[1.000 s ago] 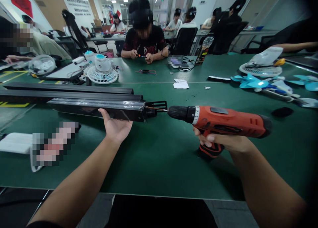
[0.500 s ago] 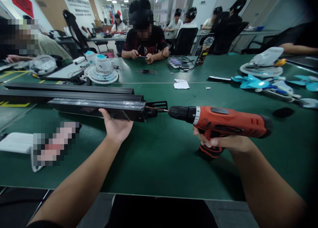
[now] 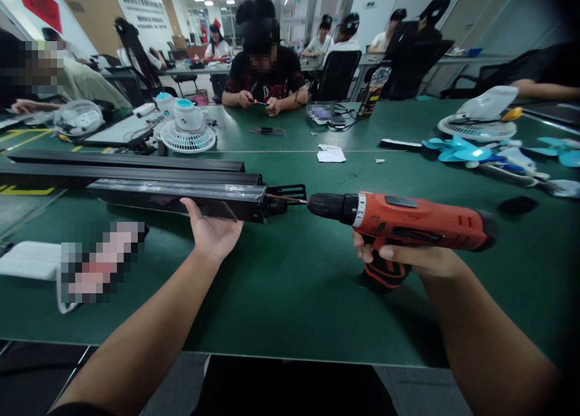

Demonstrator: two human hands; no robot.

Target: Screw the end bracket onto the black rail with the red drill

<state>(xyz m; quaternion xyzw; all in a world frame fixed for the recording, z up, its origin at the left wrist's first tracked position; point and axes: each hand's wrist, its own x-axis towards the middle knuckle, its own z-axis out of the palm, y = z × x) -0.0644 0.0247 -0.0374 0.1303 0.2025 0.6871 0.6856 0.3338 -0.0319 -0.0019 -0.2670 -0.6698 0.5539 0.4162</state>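
My left hand (image 3: 216, 231) supports a long black rectangular bar (image 3: 181, 203) near its right end. The thumb lies along the bar's near side, and the other fingers are hidden beneath it. A dark knob-like fitting (image 3: 277, 207) sticks out of that end, beside a slotted black bracket (image 3: 290, 192). In my right hand (image 3: 408, 259) is an orange cordless drill (image 3: 421, 219), gripped by its handle and held level. Its black chuck (image 3: 328, 207) points left, and the thin bit (image 3: 296, 201) reaches to the bar's end. Whether the tip touches a screw I cannot make out.
Two more black bars (image 3: 136, 159) lie behind mine on the green table (image 3: 290, 295). White fan parts (image 3: 188, 135) stand back left; blue fan blades (image 3: 462, 150) lie at right. Paper scraps (image 3: 330, 154) and a bottle (image 3: 372, 94) are farther back. A co-worker (image 3: 265, 65) sits opposite.
The fingers and thumb of my right hand have shifted slightly on the drill's handle. The drill, the bar and my left hand look almost unmoved.
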